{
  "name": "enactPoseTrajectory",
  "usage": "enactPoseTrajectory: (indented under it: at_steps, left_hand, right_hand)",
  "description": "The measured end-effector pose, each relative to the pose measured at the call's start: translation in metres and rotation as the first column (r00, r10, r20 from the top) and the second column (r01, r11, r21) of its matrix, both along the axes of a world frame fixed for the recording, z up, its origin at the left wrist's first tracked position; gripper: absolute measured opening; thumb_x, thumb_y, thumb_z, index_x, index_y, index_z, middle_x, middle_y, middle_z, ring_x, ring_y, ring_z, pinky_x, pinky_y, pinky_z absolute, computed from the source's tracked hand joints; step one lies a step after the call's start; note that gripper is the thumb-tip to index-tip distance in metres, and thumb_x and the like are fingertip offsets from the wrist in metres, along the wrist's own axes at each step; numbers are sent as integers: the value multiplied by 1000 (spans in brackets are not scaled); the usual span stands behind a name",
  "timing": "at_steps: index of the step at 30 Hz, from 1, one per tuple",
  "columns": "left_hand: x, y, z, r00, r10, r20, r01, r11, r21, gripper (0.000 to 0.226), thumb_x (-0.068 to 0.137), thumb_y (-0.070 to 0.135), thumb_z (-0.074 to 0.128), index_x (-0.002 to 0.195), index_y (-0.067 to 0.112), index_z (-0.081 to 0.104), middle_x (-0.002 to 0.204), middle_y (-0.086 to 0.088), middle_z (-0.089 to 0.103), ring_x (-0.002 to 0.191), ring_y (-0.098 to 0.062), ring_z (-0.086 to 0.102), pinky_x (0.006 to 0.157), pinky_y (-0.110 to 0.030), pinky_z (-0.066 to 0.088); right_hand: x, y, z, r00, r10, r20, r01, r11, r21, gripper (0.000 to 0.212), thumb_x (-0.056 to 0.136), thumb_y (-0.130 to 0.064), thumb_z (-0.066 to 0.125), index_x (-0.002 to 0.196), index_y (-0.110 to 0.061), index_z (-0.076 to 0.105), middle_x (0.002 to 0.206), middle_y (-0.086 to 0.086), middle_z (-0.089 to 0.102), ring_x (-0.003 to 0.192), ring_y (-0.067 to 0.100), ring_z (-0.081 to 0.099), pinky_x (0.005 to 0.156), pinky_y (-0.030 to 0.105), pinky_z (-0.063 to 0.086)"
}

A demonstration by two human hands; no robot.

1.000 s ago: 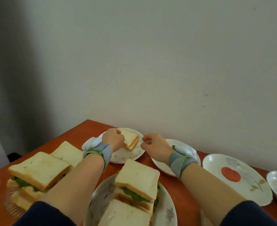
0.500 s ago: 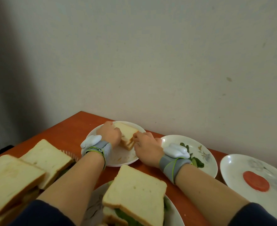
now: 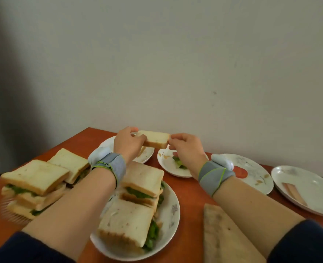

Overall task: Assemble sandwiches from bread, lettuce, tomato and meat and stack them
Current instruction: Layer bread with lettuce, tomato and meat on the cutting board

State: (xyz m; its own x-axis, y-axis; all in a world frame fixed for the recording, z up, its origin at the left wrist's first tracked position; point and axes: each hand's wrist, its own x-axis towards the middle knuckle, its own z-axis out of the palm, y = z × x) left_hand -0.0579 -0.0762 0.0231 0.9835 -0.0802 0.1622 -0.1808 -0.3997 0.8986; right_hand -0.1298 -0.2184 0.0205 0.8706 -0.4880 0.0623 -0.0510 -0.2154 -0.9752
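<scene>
Head view showed a person's two hands raised over a reddish-brown table (image 3: pixel 75 145), holding one bread slice (image 3: pixel 154 138) between them. The left hand (image 3: pixel 127 143) gripped the slice's left edge with curled fingers and thumb, and the right hand (image 3: pixel 185 149) pinched its right edge. The slice hung level in the air, beyond the sandwich plate (image 3: pixel 173 207), touching nothing but the hands.

That sandwich plate held finished sandwiches (image 3: pixel 141 179) of bread and lettuce, piled on one another. Left of it stood a second pile of sandwiches (image 3: pixel 35 177). Beyond it, under the left hand, lay a white plate (image 3: pixel 107 147), and beside that a plate with lettuce (image 3: pixel 177 162). Further right of the sandwich plate sat a plate with a tomato slice (image 3: pixel 241 172), then one with meat strips (image 3: pixel 293 192). Just right of the sandwich plate lay a wooden board (image 3: pixel 223 234).
</scene>
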Motion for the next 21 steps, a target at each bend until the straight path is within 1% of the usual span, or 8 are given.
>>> enactPoseTrajectory:
  at_steps: [4, 7, 9, 11, 13, 14, 16, 21]
  left_hand:
    - [-50, -14, 5, 996, -93, -14, 92, 995, -22, 51, 81, 23, 67, 129, 13, 54, 120, -6, 59, 109, -24, 55, 95, -36, 46]
    - [-98, -30, 1, 988, -153, -23, 152, 988, -37, 63, 78, 23, 71, 135, 8, 48, 118, -5, 56, 107, -20, 53, 90, -29, 43]
    - [-129, -42, -5, 980, -193, -45, 193, 981, -25, 64, 77, 23, 73, 134, 6, 49, 108, -3, 54, 102, -20, 53, 84, -26, 40]
    - [-158, -54, -17, 962, -260, -84, 260, 966, -8, 50, 78, 23, 73, 123, 10, 58, 97, 0, 55, 94, -18, 52, 77, -24, 41]
    - [-180, -64, -31, 939, -317, -133, 317, 948, -17, 16, 79, 20, 71, 92, 24, 62, 85, 7, 58, 83, -12, 52, 64, -18, 41]
    - [-188, -71, -40, 926, -346, -153, 349, 937, -9, 18, 80, 19, 70, 81, 28, 54, 81, 11, 56, 77, -8, 51, 60, -13, 38]
    - [-206, -81, -51, 896, -407, -177, 413, 911, 1, 25, 83, 18, 68, 83, 29, 45, 76, 18, 47, 74, -5, 47, 57, -11, 35]
    - [-235, -106, -67, 891, -431, -141, 445, 891, 91, 33, 82, 24, 68, 72, 34, 38, 75, 17, 42, 87, -12, 47, 66, -23, 40]
  right_hand:
    - [-44, -11, 4, 993, -108, 56, 103, 991, 90, 11, 85, -5, 60, 80, -14, 64, 68, 4, 63, 64, 15, 60, 75, 33, 55]
    - [-91, -26, -3, 983, -177, 47, 172, 980, 95, 14, 84, -2, 63, 75, -14, 62, 66, 5, 61, 58, 13, 56, 62, 25, 52]
    - [-122, -38, -15, 977, -212, 11, 209, 970, 122, 11, 83, -4, 64, 77, -13, 63, 70, 6, 61, 59, 14, 56, 61, 26, 50]
    - [-154, -50, -29, 968, -249, -27, 250, 961, 114, 8, 84, -5, 66, 80, -13, 64, 74, 5, 62, 66, 15, 58, 66, 28, 53]
    - [-181, -60, -45, 955, -287, -68, 293, 952, 93, 6, 82, -6, 67, 82, -12, 67, 75, 5, 64, 67, 15, 58, 68, 29, 54]
    - [-193, -66, -53, 947, -308, -86, 315, 945, 84, 5, 81, -6, 68, 83, -11, 69, 74, 5, 65, 65, 15, 58, 68, 30, 54]
    - [-213, -76, -67, 930, -347, -123, 354, 934, 39, 6, 80, -8, 69, 83, -12, 70, 73, 5, 66, 62, 15, 58, 70, 33, 54]
    - [-249, -97, -82, 903, -405, -144, 402, 914, -51, 10, 81, -11, 69, 86, -20, 70, 82, 2, 71, 68, 15, 64, 78, 35, 58]
